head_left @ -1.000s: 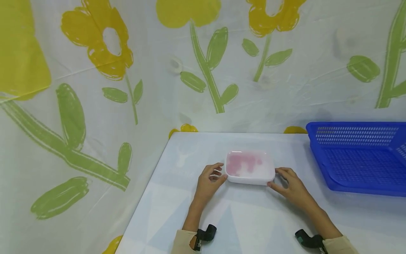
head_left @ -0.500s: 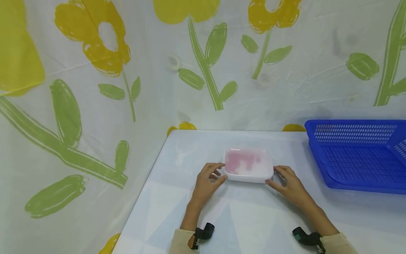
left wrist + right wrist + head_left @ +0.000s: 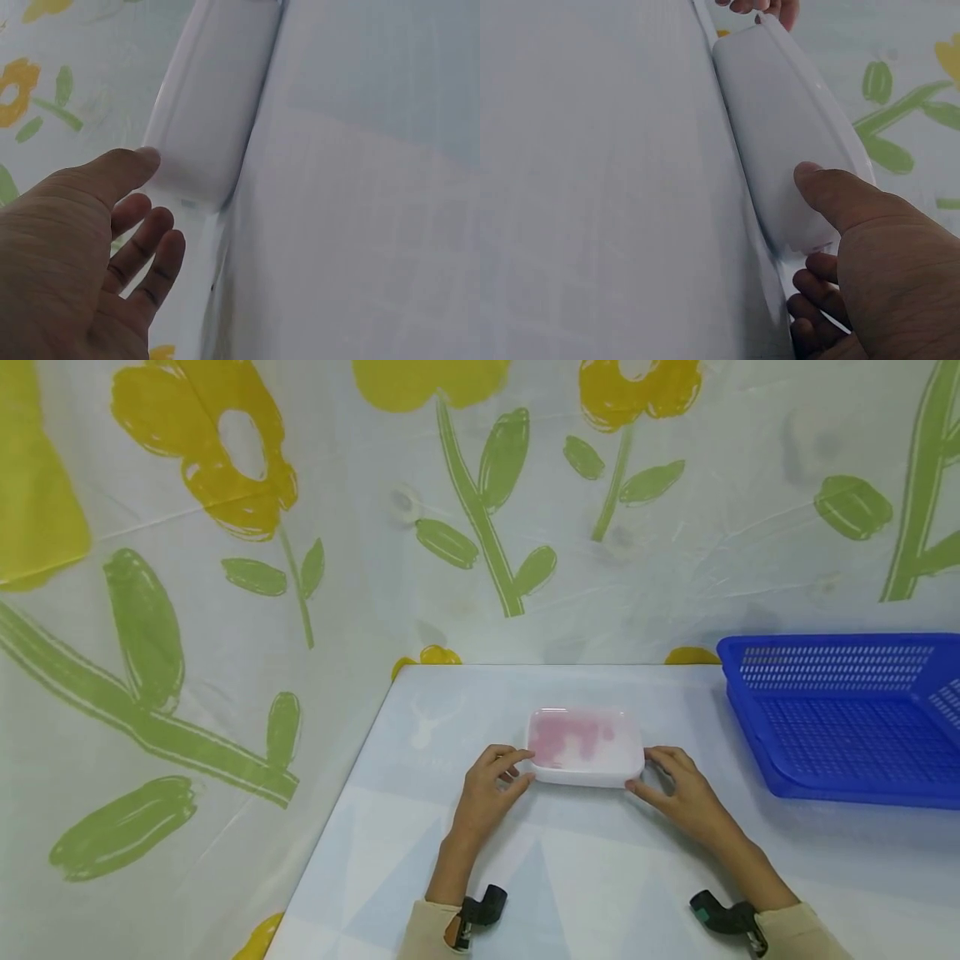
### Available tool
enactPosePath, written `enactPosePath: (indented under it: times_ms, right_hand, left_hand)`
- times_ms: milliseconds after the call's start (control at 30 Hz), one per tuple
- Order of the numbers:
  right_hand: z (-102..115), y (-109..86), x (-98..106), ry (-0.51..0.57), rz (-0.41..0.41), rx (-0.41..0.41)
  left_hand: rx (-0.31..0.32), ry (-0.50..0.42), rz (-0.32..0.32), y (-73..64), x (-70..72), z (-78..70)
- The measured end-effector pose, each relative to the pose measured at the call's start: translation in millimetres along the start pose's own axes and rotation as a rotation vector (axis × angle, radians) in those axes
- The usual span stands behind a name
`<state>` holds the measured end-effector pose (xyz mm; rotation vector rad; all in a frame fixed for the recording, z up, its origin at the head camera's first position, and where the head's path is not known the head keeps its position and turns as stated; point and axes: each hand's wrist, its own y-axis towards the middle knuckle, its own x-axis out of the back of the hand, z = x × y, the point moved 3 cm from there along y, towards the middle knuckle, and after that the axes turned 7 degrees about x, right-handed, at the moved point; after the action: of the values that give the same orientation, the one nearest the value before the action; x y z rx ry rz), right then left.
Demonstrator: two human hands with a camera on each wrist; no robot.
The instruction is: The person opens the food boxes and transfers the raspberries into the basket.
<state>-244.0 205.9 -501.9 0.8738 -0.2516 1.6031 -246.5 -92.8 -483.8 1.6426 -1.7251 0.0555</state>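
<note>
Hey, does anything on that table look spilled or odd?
Only the white box looks odd: its top shows a ragged, uneven pink patch. I can't tell stain from contents. No spill shows on the table.

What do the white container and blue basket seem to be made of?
White container: probably glossy plastic, judging by the bright highlight along its far edge; glazed ceramic isn't ruled out. Blue basket: likely molded plastic, fairly smooth, given its uniform color and regular slotted walls.
</note>
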Motion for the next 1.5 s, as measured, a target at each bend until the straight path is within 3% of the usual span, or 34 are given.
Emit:
enactPosePath:
  times_ms: [300,433,600,833,1200,1500]
  right_hand:
    - [0,0.9,0,-0.001,0.008,-0.005]
    - [1,0.5,1,0.001,0.017,-0.013]
    - [1,0.8,1,-0.003,0.026,-0.027]
    - [1,0.6,1,-0.003,0.029,-0.029]
    - [0,0.7,0,-0.016,0.026,-0.036]
    - [-1,1.8,1,-0.025,0.020,-0.034]
  left_hand:
    - [0.012,0.012,0.011,0.5,-2.1,0.0]
    - [0.001,0.073,0.026,0.3,-3.1,-1.2]
    - [-0.054,0.197,0.003,-0.1,-4.1,-3.0]
    - [-0.132,0.276,-0.043,-1.3,-3.2,-9.1]
    - [-0.262,0.234,-0.121,-0.2,-1.3,-10.6]
    - [-0.264,0.163,-0.191,2.1,-0.6,-12.8]
